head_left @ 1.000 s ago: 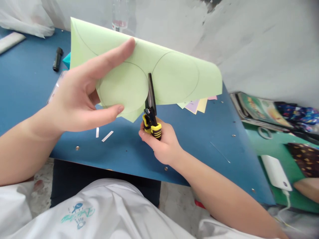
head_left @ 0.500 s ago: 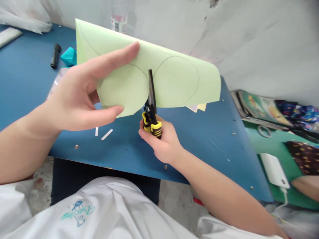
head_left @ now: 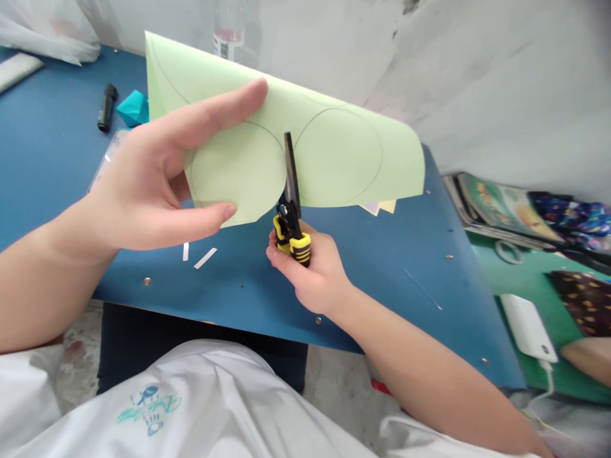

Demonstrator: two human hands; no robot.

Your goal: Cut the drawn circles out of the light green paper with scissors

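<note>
A light green sheet of paper (head_left: 338,152) with pencil-drawn circles is held up over the table by my left hand (head_left: 153,172). My thumb and fingers grip it at the left, around one drawn circle, and some fingers are hidden behind the sheet. My right hand (head_left: 317,270) is closed round the yellow and black handles of a pair of scissors (head_left: 292,210). Their dark blades point away from me and lie in the sheet between two circles, along the right edge of the left circle. The lower blade is hidden by the paper.
On the blue table (head_left: 229,286) lie white paper strips (head_left: 205,258), a black marker (head_left: 107,108) and a teal folded paper piece (head_left: 133,108). A clear bottle (head_left: 229,32) stands behind the sheet. At right, a green surface holds a white power bank (head_left: 527,327), books (head_left: 506,207) and another person's arm (head_left: 589,357).
Hardly anything differs. The sheet's right end has shifted very slightly to the right, and the scissors remain in nearly the same place between the circles.
</note>
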